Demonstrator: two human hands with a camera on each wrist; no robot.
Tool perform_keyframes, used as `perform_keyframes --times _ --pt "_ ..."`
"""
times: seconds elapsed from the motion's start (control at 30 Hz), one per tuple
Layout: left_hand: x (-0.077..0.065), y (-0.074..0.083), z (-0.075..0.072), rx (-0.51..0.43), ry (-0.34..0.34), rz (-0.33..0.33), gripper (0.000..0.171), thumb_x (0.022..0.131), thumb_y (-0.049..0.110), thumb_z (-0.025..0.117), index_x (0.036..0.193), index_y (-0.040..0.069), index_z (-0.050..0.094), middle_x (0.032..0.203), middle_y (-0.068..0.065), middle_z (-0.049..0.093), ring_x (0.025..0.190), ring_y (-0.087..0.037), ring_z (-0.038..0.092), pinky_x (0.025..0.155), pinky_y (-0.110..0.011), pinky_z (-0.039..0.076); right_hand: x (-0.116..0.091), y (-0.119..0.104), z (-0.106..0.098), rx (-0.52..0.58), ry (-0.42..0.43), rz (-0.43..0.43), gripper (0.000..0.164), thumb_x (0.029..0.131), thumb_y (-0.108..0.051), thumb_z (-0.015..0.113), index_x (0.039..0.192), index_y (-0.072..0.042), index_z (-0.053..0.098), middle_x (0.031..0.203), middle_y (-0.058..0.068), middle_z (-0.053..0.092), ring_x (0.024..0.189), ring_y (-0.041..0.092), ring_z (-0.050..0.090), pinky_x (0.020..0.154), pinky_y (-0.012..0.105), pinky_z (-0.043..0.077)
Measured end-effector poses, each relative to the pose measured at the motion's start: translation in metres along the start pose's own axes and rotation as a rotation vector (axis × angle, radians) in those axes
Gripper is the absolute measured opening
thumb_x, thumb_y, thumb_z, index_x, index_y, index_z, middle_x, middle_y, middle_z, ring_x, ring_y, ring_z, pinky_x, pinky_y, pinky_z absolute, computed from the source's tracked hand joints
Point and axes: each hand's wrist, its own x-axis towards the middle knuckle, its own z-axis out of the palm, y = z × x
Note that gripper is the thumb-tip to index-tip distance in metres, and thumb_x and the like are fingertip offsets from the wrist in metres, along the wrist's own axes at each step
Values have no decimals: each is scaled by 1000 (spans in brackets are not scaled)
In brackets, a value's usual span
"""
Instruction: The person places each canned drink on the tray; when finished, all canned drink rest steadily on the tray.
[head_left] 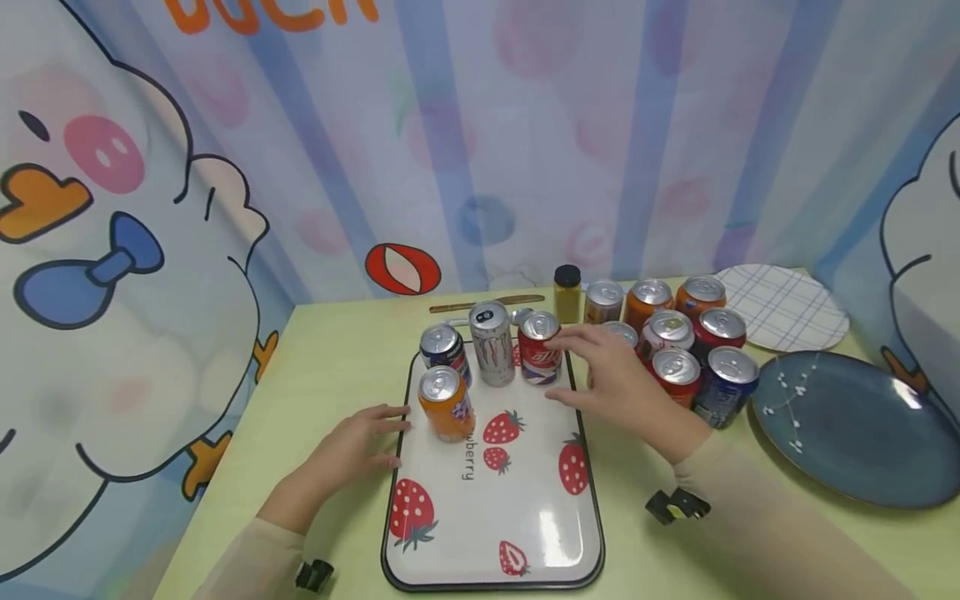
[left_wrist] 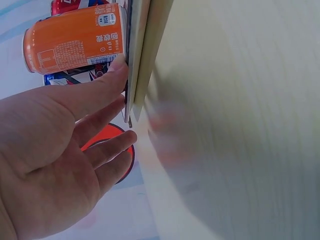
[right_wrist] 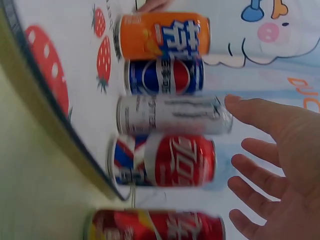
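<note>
Red can (head_left: 540,354) just left of spread right hand (head_left: 622,383); spread left hand (head_left: 347,450) at tray (head_left: 472,529) edge.

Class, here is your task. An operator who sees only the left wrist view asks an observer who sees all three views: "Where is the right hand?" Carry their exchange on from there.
Observer: The right hand is beside the red can, fingers spread.
Operator: My view shows some red and some blue beyond the orange can. What stands between the red can and the blue can?
Observer: A silver can, upright on the tray.
Operator: And farther right on the table, past everything on the tray?
Observer: A blue plate, to the right of a group of cans.
</note>
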Motion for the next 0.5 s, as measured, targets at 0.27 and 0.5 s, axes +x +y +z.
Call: perform_keyframes --times 0.27,0.5 --pt "-1 2 2 9 5 12 51 86 20 85 134 13 71 156 -4 54 149 -38 42 122 -58 38 -33 32 -44 -137 87 -26 62 70 -22 97 124 -5 71 126 18 66 119 41 59 101 67 47" --pt "-1 3 1 11 0 -1 51 85 19 85 134 14 71 156 -4 54 149 -38 42 121 -59 38 -61 56 -68 -209 71 15 68 67 -27 98 126 -7 70 128 18 64 120 44 56 96 74 40"
